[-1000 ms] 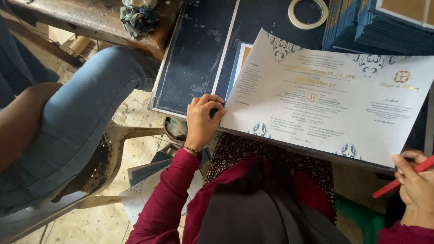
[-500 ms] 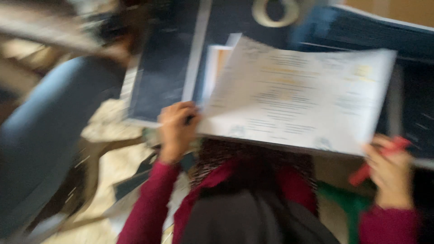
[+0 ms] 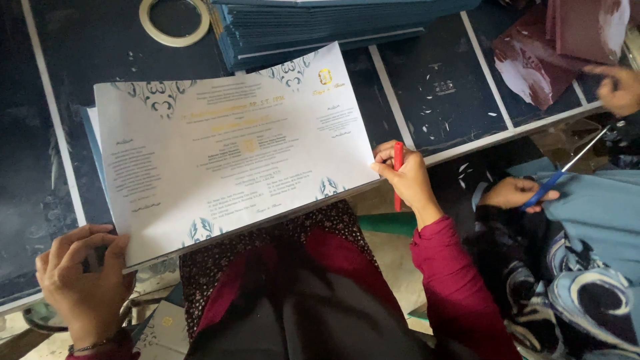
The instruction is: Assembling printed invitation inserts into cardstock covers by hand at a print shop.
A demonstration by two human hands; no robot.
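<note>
A large printed sheet is pinched at its near left corner by the left hand, whose fingers are curled over the paper's edge. The near right corner is pressed by the right hand, which is closed around a red pen held upright between the fingers. The sheet is laid slightly tilted across the near edge of the dark table, with its near edge hanging over the lap. It is pale, with blue ornaments at the corners and columns of small print.

To the right, at the table's near right edge, a pair of blue-handled scissors is held by another person's hand; a second hand of that person is seen further back, near some maroon paper pieces.

Beyond the sheet, a stack of dark blue cards is set near the far edge, and a ring of tape is lying just left of it.
</note>
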